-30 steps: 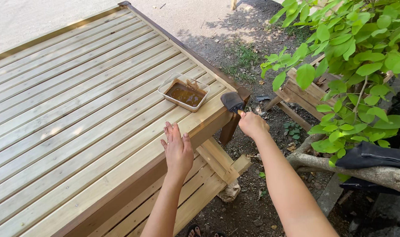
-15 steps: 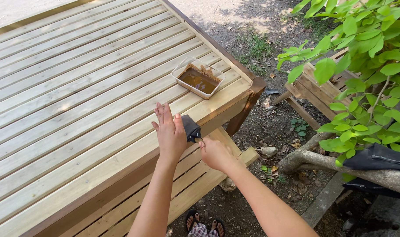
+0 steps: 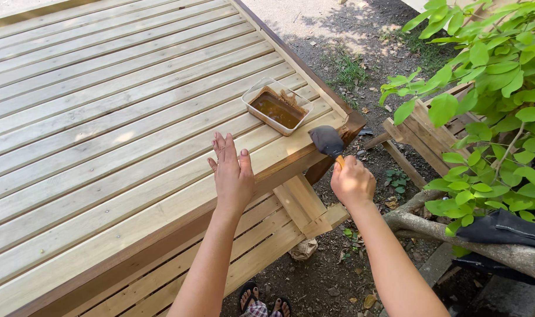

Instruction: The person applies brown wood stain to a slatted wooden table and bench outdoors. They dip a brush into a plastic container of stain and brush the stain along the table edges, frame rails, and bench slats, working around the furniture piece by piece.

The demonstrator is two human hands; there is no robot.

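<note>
My right hand (image 3: 352, 182) grips a paintbrush (image 3: 328, 142) by its orange handle, its dark bristles pressed against the brown-stained side edge of a slatted wooden platform (image 3: 103, 105) near the corner. My left hand (image 3: 232, 173) lies flat, fingers together, on the platform's top boards by the edge. A clear rectangular tray (image 3: 277, 106) of brown stain sits on the boards just beyond the brush.
A lower wooden shelf (image 3: 261, 240) runs under the platform. A leafy bush (image 3: 490, 88), a thick branch (image 3: 455, 229) and a wooden pallet (image 3: 423, 132) stand to the right on dirt ground. My sandalled feet (image 3: 261, 302) show below.
The brush has swept right along the platform's side edge from beside my left hand toward the corner. My left hand stays flat on the boards.
</note>
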